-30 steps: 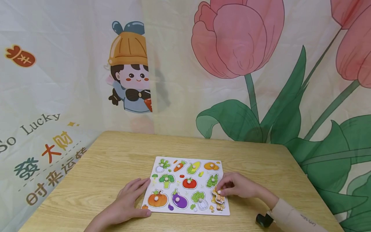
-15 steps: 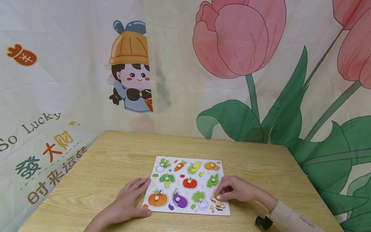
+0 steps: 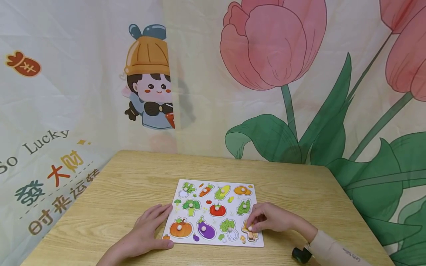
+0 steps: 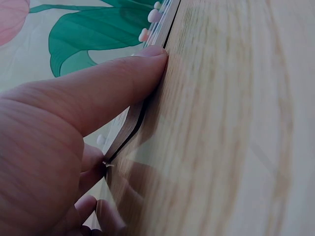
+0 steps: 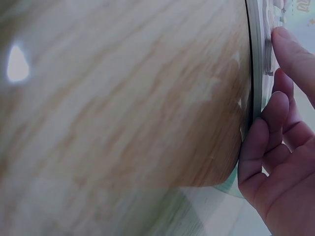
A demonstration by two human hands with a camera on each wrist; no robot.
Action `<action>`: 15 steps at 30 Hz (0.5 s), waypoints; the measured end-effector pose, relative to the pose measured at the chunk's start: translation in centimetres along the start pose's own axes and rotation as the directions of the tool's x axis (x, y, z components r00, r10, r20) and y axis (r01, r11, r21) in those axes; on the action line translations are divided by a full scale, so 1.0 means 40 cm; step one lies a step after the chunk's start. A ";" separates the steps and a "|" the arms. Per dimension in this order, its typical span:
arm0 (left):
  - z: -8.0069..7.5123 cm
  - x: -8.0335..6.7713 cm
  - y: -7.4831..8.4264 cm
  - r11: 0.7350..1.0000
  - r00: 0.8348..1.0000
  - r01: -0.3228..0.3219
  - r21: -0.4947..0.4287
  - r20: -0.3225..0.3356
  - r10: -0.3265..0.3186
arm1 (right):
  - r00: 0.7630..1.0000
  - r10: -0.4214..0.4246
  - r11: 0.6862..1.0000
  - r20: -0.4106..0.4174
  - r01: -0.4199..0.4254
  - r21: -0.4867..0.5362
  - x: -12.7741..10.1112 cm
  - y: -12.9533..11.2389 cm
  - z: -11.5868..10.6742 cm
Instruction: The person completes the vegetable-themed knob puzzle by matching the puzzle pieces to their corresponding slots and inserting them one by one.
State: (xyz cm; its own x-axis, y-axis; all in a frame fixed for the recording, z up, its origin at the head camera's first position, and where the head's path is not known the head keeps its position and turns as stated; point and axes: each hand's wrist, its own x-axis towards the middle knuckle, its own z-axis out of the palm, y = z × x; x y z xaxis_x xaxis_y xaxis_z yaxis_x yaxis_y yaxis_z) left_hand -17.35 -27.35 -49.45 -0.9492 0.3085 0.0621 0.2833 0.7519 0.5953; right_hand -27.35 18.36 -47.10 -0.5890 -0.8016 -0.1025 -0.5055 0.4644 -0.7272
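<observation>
A white vegetable peg puzzle board (image 3: 204, 212) lies on the table, its pieces fitted with small round knobs. At the board's lower right, my right hand (image 3: 273, 217) pinches the knob of a mushroom puzzle piece (image 3: 252, 236), which lies over its matching picture. In the right wrist view the thumb (image 5: 294, 56) is at the piece, and the other fingers curl beside the board's edge. My left hand (image 3: 144, 232) rests against the board's left side with fingers extended. Its thumb (image 4: 113, 83) touches the front edge near the corner in the left wrist view.
The wooden table (image 3: 149, 166) runs back to a curtain printed with tulips (image 3: 276, 44) and a cartoon child (image 3: 154, 88). A small black object (image 3: 301, 255) shows beside the right sleeve (image 3: 332, 249), near the table's front.
My right hand has brought the mushroom piece down and slightly left, from overlapping the upper part of its picture to lying over it. My left hand has stayed in place.
</observation>
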 end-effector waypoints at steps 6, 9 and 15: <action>0.001 0.002 -0.003 1.000 1.000 -0.003 0.003 -0.007 0.003 | 1.000 -0.006 1.000 0.002 0.006 -0.001 0.001 0.003 0.001; 0.004 0.002 -0.004 1.000 1.000 -0.014 -0.004 -0.019 0.014 | 1.000 -0.007 1.000 0.000 0.007 -0.003 0.001 0.003 0.001; 0.005 0.001 -0.004 1.000 0.999 -0.023 -0.011 -0.024 0.023 | 1.000 -0.006 1.000 -0.003 0.006 0.005 0.000 -0.001 0.004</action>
State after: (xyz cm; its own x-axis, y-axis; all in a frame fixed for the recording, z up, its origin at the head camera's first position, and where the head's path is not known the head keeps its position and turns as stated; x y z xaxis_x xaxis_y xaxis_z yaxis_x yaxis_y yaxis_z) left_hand -17.42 -27.34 -49.69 -0.9455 0.3113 0.0951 0.3036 0.7383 0.6022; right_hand -27.26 18.28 -47.18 -0.5880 -0.8031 -0.0963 -0.5058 0.4581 -0.7310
